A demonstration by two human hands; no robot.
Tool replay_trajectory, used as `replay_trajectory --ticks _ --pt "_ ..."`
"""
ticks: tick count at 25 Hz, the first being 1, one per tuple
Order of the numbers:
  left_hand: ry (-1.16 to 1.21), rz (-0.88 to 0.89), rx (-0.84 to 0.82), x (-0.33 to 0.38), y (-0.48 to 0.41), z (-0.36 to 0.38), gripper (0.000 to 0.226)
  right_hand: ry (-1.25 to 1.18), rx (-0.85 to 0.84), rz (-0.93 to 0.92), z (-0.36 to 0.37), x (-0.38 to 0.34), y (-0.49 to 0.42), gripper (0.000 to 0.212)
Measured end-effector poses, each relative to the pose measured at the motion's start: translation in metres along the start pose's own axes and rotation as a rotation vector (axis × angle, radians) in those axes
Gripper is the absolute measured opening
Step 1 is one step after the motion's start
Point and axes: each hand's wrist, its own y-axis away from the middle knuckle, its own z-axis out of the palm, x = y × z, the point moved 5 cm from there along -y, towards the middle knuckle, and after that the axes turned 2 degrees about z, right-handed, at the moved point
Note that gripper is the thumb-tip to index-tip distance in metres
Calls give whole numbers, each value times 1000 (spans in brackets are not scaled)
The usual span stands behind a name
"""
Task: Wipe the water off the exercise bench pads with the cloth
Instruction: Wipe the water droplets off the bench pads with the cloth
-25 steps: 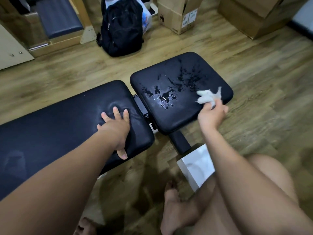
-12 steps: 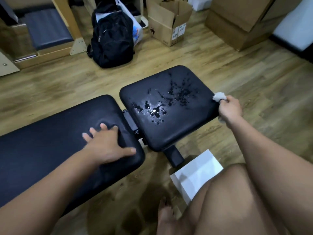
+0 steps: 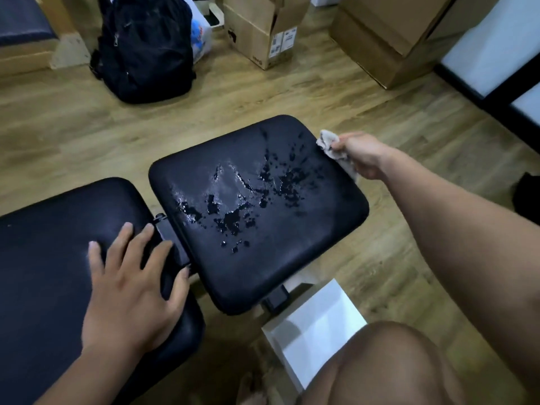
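Clearly, I judge the wiping barely begun: water (image 3: 233, 220) lies in beads and ragged puddles across the middle of the seat pad (image 3: 292, 273), running toward its far right corner. I have the right hand (image 3: 361, 154) at that corner, pinching the crumpled white cloth (image 3: 328, 141) against the pad's rounded edge. The left hand (image 3: 131, 290) rests flat, fingers spread, on the back pad (image 3: 43, 273) at the end beside the seat pad; that pad looks dry, as far as I can tell. Both pads are black, smooth and cushioned, with rounded corners and a faint sheen. The cloth looks thin and soft. The whole sweep across the seat pad remains.
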Motion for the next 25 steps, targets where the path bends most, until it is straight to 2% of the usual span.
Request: replay_trajectory --ticks 4,6,8,10,13,15,17,20,25 --pt "37 1 25 0 -1 -2 62 -15 2 -48 31 -46 -38 30" --pt "58 5 34 0 0 -3 62 17 -50 -91 29 -49 -32 32" --pt "60 -3 32 -1 1 -3 62 104 -121 -80 12 -24 -9 31" --pt "65 -1 23 1 0 -2 62 194 -121 1 -21 24 21 31" --pt "76 14 69 -2 0 1 61 146 -129 85 -32 58 51 19" --pt "90 15 124 -1 0 2 60 116 -82 83 -27 34 28 21" --pt "96 7 147 -2 0 2 65 176 -35 -3 -3 -13 -8 26" --pt "99 4 105 -2 -1 0 65 389 28 -124 28 -71 -48 12" --pt "90 9 65 0 1 0 57 700 -42 -301 91 -122 -48 21"
